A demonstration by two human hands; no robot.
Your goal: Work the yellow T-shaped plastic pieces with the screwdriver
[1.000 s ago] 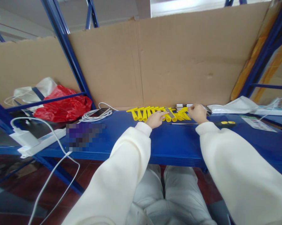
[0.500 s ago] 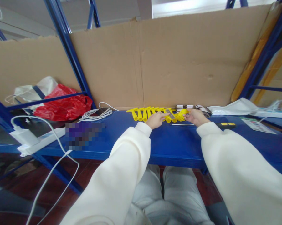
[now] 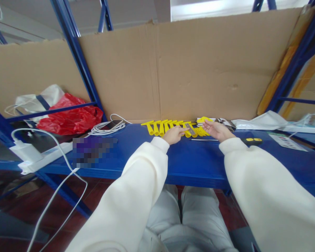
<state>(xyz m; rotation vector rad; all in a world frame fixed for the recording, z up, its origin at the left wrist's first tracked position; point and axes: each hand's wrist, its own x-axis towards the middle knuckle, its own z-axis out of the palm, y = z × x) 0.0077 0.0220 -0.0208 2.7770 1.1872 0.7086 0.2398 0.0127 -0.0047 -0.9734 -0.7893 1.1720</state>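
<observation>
A row of several yellow plastic handles (image 3: 162, 126) lies along the back of the blue shelf (image 3: 188, 164), against the cardboard wall. My left hand (image 3: 174, 134) pinches a small flat metal blade (image 3: 191, 128) over the row. My right hand (image 3: 217, 130) is turned palm up and grips a yellow handle (image 3: 203, 120) just right of the blade, beside a loose heap of more yellow handles (image 3: 202, 132). A stack of metal blades (image 3: 208, 119) lies behind my right hand.
A thin metal rod (image 3: 203, 139) and a yellow-and-black screwdriver (image 3: 251, 141) lie on the shelf. A phone on a coiled white cable (image 3: 108, 127), a red plastic bag (image 3: 69, 119), a white power strip (image 3: 42, 157) and white bags (image 3: 262, 120) lie at the sides.
My right hand has turned palm up and lifted a yellow handle from the heap toward the blade. My left hand has barely moved, blade still in it.
</observation>
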